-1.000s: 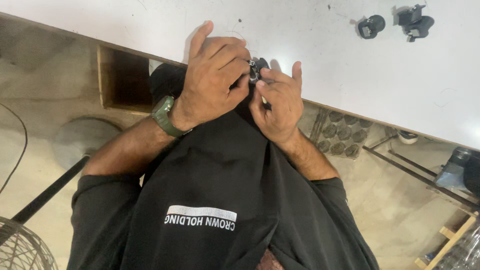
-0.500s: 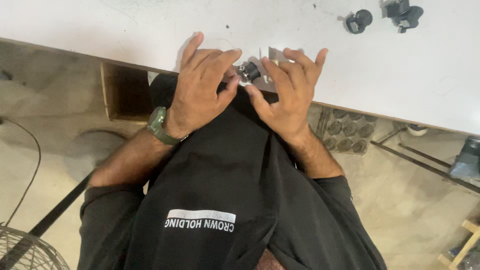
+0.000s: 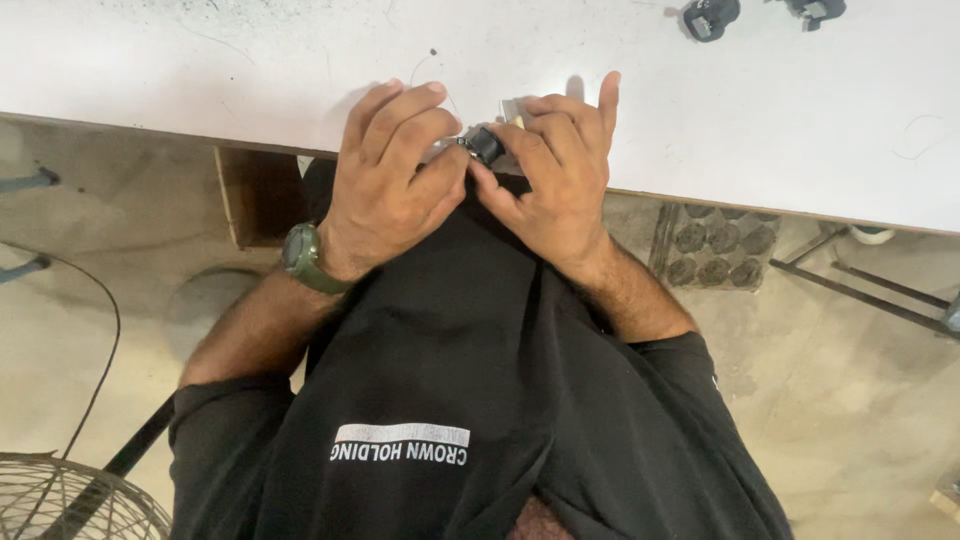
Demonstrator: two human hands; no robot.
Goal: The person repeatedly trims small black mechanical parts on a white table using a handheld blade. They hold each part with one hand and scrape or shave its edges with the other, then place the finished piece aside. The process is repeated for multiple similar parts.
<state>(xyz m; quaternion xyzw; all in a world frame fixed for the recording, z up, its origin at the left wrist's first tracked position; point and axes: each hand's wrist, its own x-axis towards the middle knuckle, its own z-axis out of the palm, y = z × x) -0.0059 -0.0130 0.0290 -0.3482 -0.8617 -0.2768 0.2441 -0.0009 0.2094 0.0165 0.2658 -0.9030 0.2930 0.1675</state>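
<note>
Head view, my left hand (image 3: 395, 185): it sits just left of centre in the upper half of the frame, fingers curled, with thumb and forefinger closed on the left side of the small black part (image 3: 485, 145).
Head view, my right hand (image 3: 555, 175): just right of centre, its thumb presses the part from below and its bent fingers close on it from the right, with one finger sticking up free.
Where the part is: pinched between both hands at the near edge of the white table (image 3: 200, 60), in the upper middle of the frame, right above my black shirt (image 3: 450, 340).
How it handles, as I judge it: tiny, light and rigid, hard plastic with a bit of pale metal showing beside it; I cannot tell its full shape because my fingers hide most of it.
Where I take hold: by its two opposite sides with fingertips only. It looks smooth, so it could slip or flick away under a hard squeeze.
Wrist: a green watch (image 3: 303, 258) on my left arm.
Upper right of the frame: two similar dark parts (image 3: 712, 17) lie on the table, well apart from my hands.
Lower left corner: a wire fan guard (image 3: 70, 500) on the floor.
</note>
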